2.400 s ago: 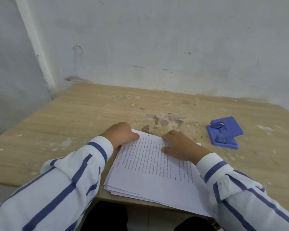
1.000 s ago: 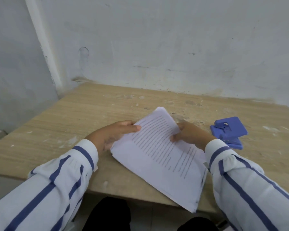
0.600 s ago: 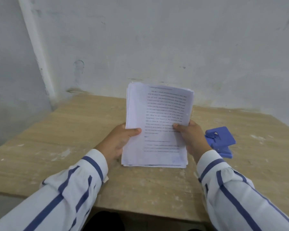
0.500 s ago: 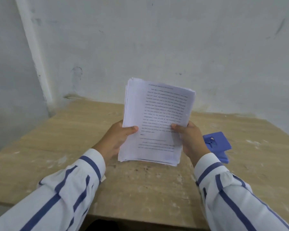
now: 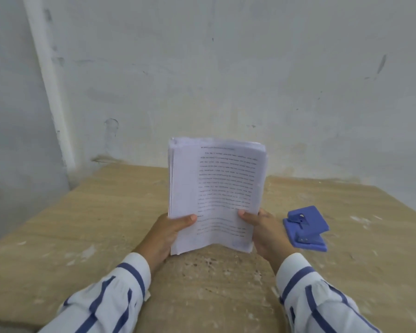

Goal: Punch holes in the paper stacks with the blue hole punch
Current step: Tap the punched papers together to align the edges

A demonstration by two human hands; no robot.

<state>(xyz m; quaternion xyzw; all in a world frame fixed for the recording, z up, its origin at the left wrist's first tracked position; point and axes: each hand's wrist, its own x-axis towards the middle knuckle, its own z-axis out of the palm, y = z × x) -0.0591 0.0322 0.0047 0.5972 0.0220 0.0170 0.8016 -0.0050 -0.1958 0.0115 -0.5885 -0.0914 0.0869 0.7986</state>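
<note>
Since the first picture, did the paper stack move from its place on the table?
Yes. The paper stack rose off the table to upright between left hand and right hand; the blue hole punch stayed.

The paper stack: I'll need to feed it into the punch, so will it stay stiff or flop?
Likely floppy: the paper stack, gripped low by the left hand and right hand, already bows at its bottom edge. Its uneven left edges suggest the sheets may slide apart.

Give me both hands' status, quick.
Left hand: closed on the paper stack.
Right hand: closed on the same stack; hole punch untouched.
</note>
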